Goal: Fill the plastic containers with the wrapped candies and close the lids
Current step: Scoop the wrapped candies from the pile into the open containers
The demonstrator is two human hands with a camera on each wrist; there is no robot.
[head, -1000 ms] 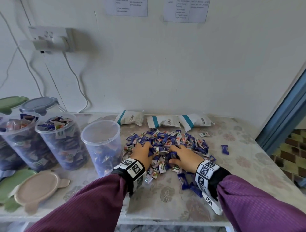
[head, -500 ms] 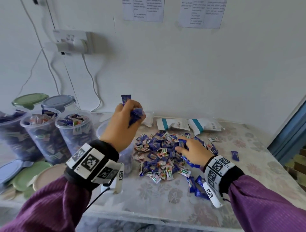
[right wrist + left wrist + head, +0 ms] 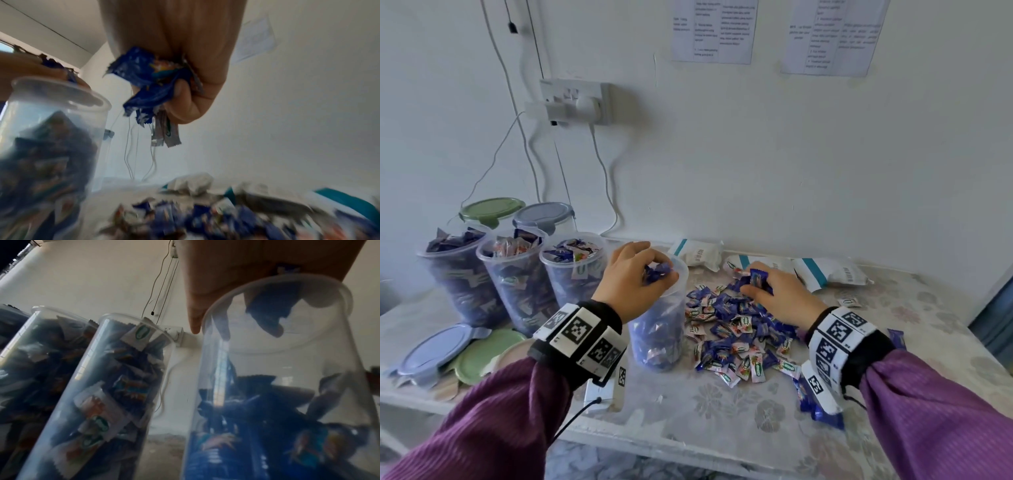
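Observation:
A clear plastic container (image 3: 659, 329), partly filled with blue wrapped candies, stands left of the loose candy pile (image 3: 739, 329). My left hand (image 3: 635, 277) hovers over its mouth, fingers curled round a bunch of blue candies (image 3: 657, 272). In the left wrist view the container (image 3: 287, 369) shows those candies (image 3: 265, 313) hanging just inside the rim. My right hand (image 3: 774, 294) is above the pile, gripping a fistful of candies (image 3: 756, 278); the right wrist view shows that fistful of candies (image 3: 150, 87) clutched by the fingers (image 3: 189, 104).
Three full open containers (image 3: 517, 284) stand in a row at the left, with two lidded ones (image 3: 544, 216) behind. Loose lids (image 3: 448, 353) lie at the front left. White candy bags (image 3: 825, 274) lie by the wall. A socket with cables (image 3: 575, 102) hangs above.
My left hand has come down from mid-air to the container's mouth with its candies. My right hand has closed on a handful and lifted slightly off the pile.

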